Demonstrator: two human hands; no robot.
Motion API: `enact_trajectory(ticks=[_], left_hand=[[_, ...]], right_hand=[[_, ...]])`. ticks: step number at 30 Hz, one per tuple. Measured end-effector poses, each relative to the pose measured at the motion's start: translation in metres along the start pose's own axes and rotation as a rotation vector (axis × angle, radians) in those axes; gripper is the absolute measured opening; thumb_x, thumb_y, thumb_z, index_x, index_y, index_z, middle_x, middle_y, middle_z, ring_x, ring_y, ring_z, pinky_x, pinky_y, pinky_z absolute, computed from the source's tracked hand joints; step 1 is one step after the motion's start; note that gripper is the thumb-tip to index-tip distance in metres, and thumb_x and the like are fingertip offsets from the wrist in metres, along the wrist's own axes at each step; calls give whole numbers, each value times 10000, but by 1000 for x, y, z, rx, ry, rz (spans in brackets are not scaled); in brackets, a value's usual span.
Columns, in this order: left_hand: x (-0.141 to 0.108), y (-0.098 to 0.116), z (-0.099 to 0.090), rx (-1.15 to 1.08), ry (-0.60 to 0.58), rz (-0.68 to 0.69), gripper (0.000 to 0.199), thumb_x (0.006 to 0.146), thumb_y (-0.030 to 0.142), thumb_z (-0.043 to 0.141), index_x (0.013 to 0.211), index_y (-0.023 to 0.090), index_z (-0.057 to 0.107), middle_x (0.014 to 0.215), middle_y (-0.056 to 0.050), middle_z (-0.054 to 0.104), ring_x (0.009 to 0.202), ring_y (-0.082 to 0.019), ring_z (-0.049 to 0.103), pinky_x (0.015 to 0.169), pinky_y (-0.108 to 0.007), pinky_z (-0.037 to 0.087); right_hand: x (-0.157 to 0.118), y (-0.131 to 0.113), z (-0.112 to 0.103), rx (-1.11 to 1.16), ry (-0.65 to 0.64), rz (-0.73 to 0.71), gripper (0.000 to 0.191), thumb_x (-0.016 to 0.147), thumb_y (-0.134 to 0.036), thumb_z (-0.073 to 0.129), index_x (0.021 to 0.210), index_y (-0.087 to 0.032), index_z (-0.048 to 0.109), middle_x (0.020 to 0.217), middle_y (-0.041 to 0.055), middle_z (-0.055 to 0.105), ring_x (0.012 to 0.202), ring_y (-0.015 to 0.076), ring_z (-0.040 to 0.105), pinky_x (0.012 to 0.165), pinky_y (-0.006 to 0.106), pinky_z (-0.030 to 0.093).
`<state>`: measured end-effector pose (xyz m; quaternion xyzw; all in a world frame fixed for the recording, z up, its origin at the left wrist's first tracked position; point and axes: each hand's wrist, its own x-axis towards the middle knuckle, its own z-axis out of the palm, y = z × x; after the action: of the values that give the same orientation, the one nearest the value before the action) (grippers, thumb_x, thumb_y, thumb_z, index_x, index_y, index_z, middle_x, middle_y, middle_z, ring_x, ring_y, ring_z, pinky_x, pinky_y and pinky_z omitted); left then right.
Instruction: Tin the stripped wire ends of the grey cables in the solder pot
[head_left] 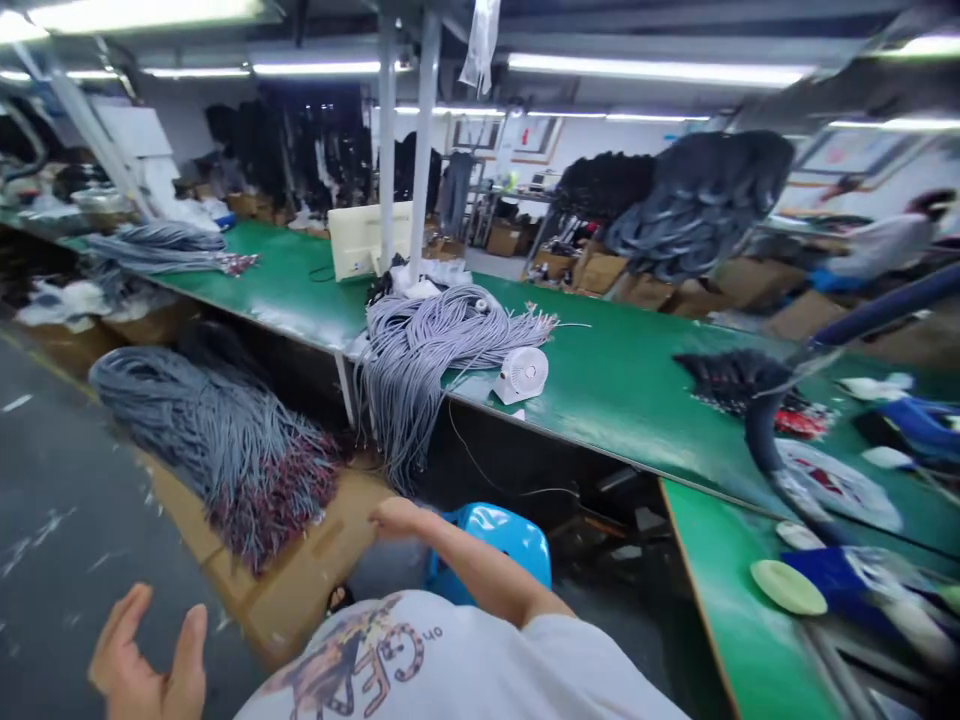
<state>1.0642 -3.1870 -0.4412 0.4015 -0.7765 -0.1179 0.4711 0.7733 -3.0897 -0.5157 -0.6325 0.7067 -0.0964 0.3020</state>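
The blue stool [510, 530] stands below the edge of the green tabletop [615, 395], partly covered by the person's right forearm. The right hand [395, 518] is just left of the stool, its fingers curled in to a narrow shape; whether anything small is inside them, I cannot tell. The left hand [150, 660] is well apart from the stool, far to its left and lower, with thumb and fingers spread wide and nothing between them.

Left of the stool, a large heap of grey cables [217, 440] lies on flattened cardboard [300, 590] on the floor [52, 480], the reddish ends fanned toward the stool. Above the stool and a little to its left, a grey bundle [435, 335] rests on the tabletop, with many strands hanging over the edge. Directly above the stool, a small white fan [525, 372] stands just beside that bundle.

To the right of the stool and higher, a dark bundle [727, 380] with some red at its ends lies on the tabletop, near a curved dark pipe [765, 430].
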Motion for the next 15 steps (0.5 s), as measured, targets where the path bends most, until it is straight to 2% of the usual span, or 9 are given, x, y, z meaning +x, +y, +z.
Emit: enact_trajectory(ticks=[3,6,8,10,13,15], left_hand=[[80,-15,79,-84,-107,130,607,783,458,626,1348,291,483,1309,-94,563,1229,-379,502,1069,-589,365],[145,1,166,-204,-316,301,552,823,436,590,1316,213,482,1295,-140,542,1260,-361,466,1072,-582,352],[176,25,228,-276,-444,432,515,842,385,584,1309,205,465,1295,-144,531,1278,-342,449,1076,-568,348],[195,57,292,-342,-556,556,510,851,337,581,1324,220,432,1323,-136,511,1309,-322,420,1087,-548,343],[211,113,392,-412,-655,676,556,841,327,596,1348,227,391,1374,-132,479,1347,-314,375,1106,-541,316],[215,152,464,-424,-695,710,560,845,336,586,1354,221,381,1384,-134,476,1362,-313,356,1114,-546,295]], right_hand=[[13,56,-45,42,115,198,239,770,-180,621,981,-161,731,856,89,740,774,219,671,618,235,446],[17,116,-100,103,281,380,255,842,-237,566,1048,-177,705,923,68,737,839,194,672,697,232,462],[17,163,-142,132,399,492,261,870,-255,538,1066,-179,693,979,67,729,896,184,666,765,236,463],[17,218,-186,144,506,591,261,884,-267,525,1070,-186,689,1024,61,720,941,175,655,816,233,456],[18,313,-259,131,652,744,275,896,-263,506,1092,-177,678,1084,70,704,1004,177,636,878,240,439],[20,382,-308,116,723,851,282,895,-255,501,1096,-165,677,1104,84,698,1023,188,629,890,251,438]])
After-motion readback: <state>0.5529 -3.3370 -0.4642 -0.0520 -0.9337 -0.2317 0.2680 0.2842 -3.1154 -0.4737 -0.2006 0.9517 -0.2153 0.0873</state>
